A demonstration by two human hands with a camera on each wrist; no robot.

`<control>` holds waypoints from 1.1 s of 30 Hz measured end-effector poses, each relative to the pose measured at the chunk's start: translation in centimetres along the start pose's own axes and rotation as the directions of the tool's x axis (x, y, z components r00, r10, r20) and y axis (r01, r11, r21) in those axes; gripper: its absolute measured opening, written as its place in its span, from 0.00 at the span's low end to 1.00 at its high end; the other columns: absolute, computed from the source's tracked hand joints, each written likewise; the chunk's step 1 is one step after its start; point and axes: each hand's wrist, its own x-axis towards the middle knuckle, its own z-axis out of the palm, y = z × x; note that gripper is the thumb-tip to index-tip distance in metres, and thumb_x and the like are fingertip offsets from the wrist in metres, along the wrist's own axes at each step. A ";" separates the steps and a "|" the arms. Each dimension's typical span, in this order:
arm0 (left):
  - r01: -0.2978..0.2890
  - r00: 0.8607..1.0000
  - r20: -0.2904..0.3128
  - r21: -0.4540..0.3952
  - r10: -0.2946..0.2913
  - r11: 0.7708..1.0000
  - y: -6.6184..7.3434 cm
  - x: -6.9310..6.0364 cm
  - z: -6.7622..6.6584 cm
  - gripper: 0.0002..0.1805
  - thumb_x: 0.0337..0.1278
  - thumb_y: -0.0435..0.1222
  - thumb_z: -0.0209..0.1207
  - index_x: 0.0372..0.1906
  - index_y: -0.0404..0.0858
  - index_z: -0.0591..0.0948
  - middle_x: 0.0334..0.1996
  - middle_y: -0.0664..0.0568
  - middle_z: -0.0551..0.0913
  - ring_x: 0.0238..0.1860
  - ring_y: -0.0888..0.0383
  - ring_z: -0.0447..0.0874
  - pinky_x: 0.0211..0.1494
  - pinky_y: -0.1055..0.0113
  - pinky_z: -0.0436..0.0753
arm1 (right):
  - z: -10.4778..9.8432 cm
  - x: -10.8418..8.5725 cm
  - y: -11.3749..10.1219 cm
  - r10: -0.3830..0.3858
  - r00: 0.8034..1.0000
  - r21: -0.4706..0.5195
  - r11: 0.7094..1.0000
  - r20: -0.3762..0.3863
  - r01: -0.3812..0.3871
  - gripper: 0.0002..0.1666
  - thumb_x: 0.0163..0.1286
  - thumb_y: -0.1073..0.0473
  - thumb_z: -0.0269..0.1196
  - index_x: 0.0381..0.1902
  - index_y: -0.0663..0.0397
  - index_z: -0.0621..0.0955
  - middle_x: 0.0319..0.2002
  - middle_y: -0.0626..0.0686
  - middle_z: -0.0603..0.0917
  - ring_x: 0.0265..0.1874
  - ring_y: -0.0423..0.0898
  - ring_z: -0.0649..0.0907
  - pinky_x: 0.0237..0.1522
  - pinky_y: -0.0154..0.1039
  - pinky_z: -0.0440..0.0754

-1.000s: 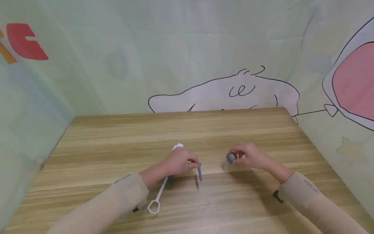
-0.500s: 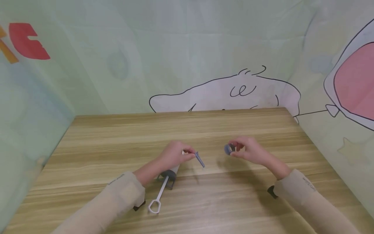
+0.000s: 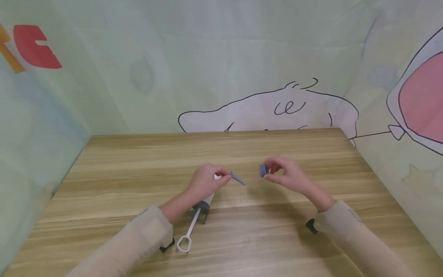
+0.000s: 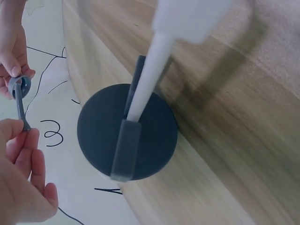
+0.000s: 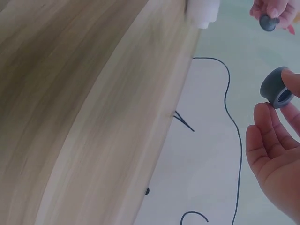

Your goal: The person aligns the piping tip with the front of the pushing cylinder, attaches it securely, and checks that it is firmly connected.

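My left hand point(image 3: 204, 182) pinches a small grey tapered nozzle point(image 3: 238, 179) by its wider end, its thin end pointing right. In my right hand point(image 3: 290, 176), thumb and fingers hold a short grey ring point(image 3: 263, 170), whose hollow inside shows in the right wrist view. A gap separates nozzle and ring in the head view; they overlap in the left wrist view. Beneath my left forearm lies a white syringe-like tube point(image 3: 210, 197), partly hidden. Its dark grey end cap point(image 4: 96, 124) bears a white plunger rod point(image 4: 146, 82) ending in a loop handle point(image 3: 184, 244).
The tube rests on a wood-grain table point(image 3: 138, 154). Behind and beside the table hang pale green printed sheets point(image 3: 155, 69) with cartoon drawings. Dark bands point(image 3: 167, 245) show at both sleeve cuffs.
My right hand has moved left and up with the ring, turning it. The nozzle in my left hand has swung from pointing down to pointing right. The gap between them has narrowed.
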 end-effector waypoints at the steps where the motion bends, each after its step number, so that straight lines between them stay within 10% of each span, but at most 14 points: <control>1: 0.007 1.000 -0.015 -0.009 -0.008 1.000 0.0 0.0 0.0 0.05 0.47 0.40 0.60 0.29 0.44 0.83 0.29 0.55 0.83 0.33 0.56 0.75 0.36 0.67 0.71 | 0.1 0.1 -0.2 -0.001 1.000 0.014 1.000 -0.006 0.001 0.17 0.52 0.63 0.66 0.41 0.59 0.77 0.34 0.51 0.81 0.31 0.41 0.78 0.36 0.44 0.78; 11: 0.021 0.992 -0.123 -0.026 -0.024 0.999 0.3 0.1 -0.1 0.05 0.47 0.40 0.60 0.26 0.43 0.81 0.27 0.56 0.83 0.33 0.57 0.76 0.37 0.66 0.72 | 1.1 0.5 -1.4 0.003 0.998 0.129 0.992 -0.057 0.004 0.17 0.50 0.65 0.66 0.40 0.60 0.77 0.33 0.52 0.81 0.31 0.42 0.79 0.37 0.43 0.79; 33: 0.025 0.991 -0.125 -0.093 -0.037 0.995 1.3 0.1 0.3 0.06 0.48 0.40 0.59 0.26 0.42 0.81 0.26 0.55 0.82 0.27 0.57 0.72 0.33 0.70 0.68 | 2.8 1.2 -2.6 0.009 0.999 0.196 0.981 -0.031 -0.003 0.17 0.52 0.59 0.66 0.41 0.56 0.77 0.35 0.51 0.82 0.32 0.42 0.79 0.39 0.45 0.78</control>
